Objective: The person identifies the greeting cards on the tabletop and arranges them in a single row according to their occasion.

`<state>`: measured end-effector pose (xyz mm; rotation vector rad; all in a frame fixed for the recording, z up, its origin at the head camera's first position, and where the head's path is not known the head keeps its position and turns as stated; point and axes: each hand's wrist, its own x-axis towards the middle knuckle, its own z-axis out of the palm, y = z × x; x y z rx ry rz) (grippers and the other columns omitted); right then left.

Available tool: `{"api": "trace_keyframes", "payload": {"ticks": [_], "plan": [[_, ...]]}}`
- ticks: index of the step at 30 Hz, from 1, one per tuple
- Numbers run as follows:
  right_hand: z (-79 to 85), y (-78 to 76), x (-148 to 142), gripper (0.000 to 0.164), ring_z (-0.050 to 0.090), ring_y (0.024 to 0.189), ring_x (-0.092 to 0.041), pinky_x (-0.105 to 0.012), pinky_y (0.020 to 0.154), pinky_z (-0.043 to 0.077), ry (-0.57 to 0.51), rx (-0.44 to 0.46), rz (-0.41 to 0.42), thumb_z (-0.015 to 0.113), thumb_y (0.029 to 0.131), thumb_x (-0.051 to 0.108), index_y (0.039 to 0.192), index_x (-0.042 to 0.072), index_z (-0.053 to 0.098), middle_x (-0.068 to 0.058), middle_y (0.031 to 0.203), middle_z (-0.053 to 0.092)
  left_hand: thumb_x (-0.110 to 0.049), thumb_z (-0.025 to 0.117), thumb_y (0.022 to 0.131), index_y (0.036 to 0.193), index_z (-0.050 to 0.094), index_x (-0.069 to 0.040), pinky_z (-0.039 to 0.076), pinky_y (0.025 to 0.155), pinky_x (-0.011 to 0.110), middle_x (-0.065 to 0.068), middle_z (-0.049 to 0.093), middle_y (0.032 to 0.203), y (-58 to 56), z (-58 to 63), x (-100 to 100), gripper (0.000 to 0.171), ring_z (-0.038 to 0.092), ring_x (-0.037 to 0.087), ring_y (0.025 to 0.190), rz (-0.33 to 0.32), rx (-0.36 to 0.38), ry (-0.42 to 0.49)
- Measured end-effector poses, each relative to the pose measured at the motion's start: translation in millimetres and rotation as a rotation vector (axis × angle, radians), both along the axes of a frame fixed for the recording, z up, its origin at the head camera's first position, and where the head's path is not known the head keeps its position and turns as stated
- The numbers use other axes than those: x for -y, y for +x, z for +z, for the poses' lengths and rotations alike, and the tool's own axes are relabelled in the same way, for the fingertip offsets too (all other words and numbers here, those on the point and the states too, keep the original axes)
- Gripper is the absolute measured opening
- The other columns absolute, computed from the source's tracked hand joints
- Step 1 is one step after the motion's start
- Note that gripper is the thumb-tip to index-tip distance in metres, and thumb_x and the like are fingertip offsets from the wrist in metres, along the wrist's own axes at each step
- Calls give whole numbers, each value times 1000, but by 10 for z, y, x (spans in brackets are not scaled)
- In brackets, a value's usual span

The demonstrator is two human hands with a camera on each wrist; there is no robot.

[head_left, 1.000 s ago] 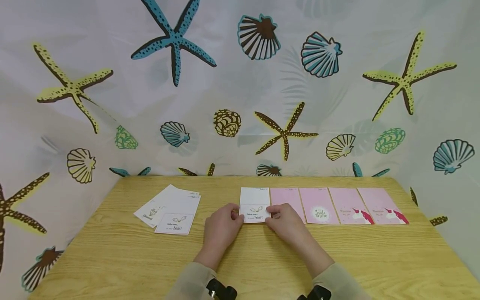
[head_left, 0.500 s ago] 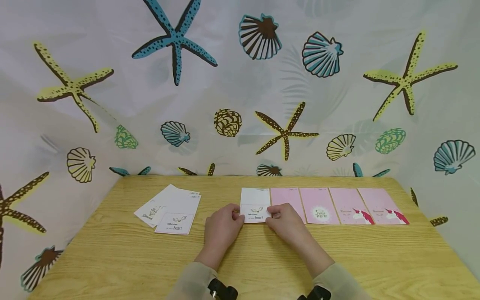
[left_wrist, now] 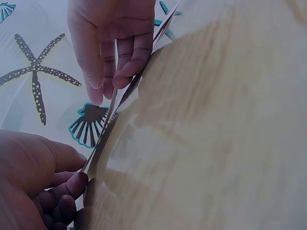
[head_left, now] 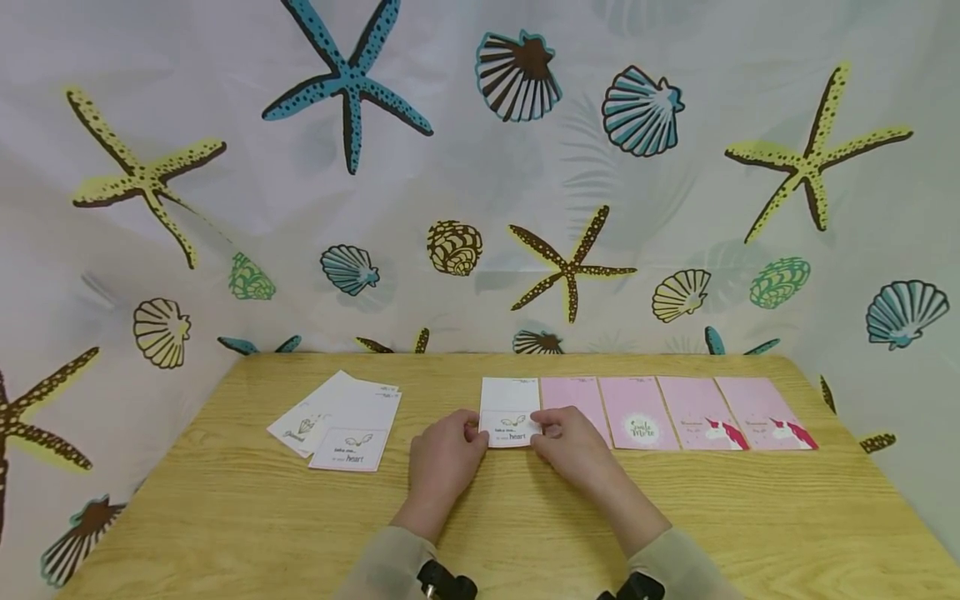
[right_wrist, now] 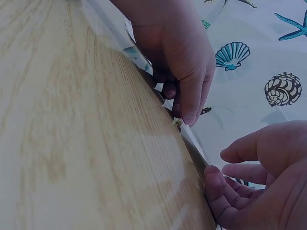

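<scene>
A white card (head_left: 510, 393) printed with wings and "heart" lies on the wooden table in the head view, between both hands. My left hand (head_left: 447, 454) pinches its left edge near the lower corner; the left wrist view shows the thumb and a finger of this left hand (left_wrist: 38, 182) meeting at the edge. By the opposite edge, my right hand (head_left: 577, 450) keeps its fingertips at the lower right part of the card. In the right wrist view, the right hand (right_wrist: 268, 167) has a gap between its raised upper finger and the lower fingers, which touch the edge.
Several pink cards (head_left: 637, 400) form a row right of the white card, the nearest partly behind my right hand. Overlapping white cards (head_left: 352, 425) lie at the left of the table (head_left: 262, 517). A shell-patterned cloth (head_left: 450, 183) hangs behind the table.
The upper finger of my right hand appears to have lifted slightly from the card. The card and my left hand stay practically where they were.
</scene>
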<state>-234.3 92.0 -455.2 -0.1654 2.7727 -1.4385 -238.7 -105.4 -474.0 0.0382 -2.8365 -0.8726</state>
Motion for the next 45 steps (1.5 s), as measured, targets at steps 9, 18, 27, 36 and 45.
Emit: {"api": "trace_keyframes", "payload": {"ticks": [9,18,27,36,45], "plan": [[15,29,5,36,68,103,-21,-48,100,54,-8,16,42,71,99,12,133,3,77,-8,118,77,-21,81,100,120,81,-5,49,91,54,-1,75,91,19,-13,-2,25,68,20,84,7,-5,-12],[22,29,7,34,68,96,-17,-44,95,54,-21,20,61,71,102,11,134,1,76,-6,115,77,-19,84,98,127,82,-9,42,74,44,-5,59,74,29,-16,8,31,53,17,69,-43,-35,-87],[29,29,6,35,66,85,-13,-39,90,54,-30,21,65,70,102,11,136,0,75,-4,103,76,-21,85,98,129,83,-13,40,71,42,-4,62,80,33,-16,-1,32,52,18,70,-61,-39,-153],[24,21,7,35,65,84,-13,-41,92,53,-22,26,69,69,102,10,135,0,75,-2,96,75,-21,85,98,129,83,-13,40,72,44,-3,60,80,30,-21,-2,32,52,18,71,-61,-41,-148],[-9,14,6,35,67,88,-14,-44,95,53,-28,14,64,68,102,11,134,1,76,-3,99,77,-23,83,100,132,81,-12,39,73,44,-5,56,75,16,-36,23,33,50,16,68,-75,-40,-77]]}}
